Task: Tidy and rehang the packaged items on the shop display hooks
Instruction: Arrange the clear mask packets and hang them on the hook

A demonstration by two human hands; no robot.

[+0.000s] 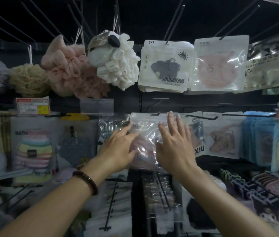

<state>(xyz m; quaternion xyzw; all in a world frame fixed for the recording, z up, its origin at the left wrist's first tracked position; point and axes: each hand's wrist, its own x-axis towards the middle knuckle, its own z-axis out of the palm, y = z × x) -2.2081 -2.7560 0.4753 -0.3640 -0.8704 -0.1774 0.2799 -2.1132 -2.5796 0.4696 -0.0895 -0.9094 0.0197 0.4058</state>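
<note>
A clear plastic packet (148, 134) with pinkish cloth inside hangs at the middle of the display, its top near a black hook (155, 114). My left hand (118, 151) reaches to the packet's left edge with fingers stretched and touching it; it is blurred, so I cannot tell if it grips. My right hand (174, 146) lies flat against the packet's right side, fingers straight and spread upward. Behind the right hand hangs a white packet (197, 134) with dark lettering.
Bath puffs (77, 71) and white mask packets (165, 67) hang on the row above. A bath towel packet (32, 147) hangs left, blue packets (263, 139) right. Black hook rods (162, 190) stick out towards me in the row below. Price tags (32, 106) sit on the rail.
</note>
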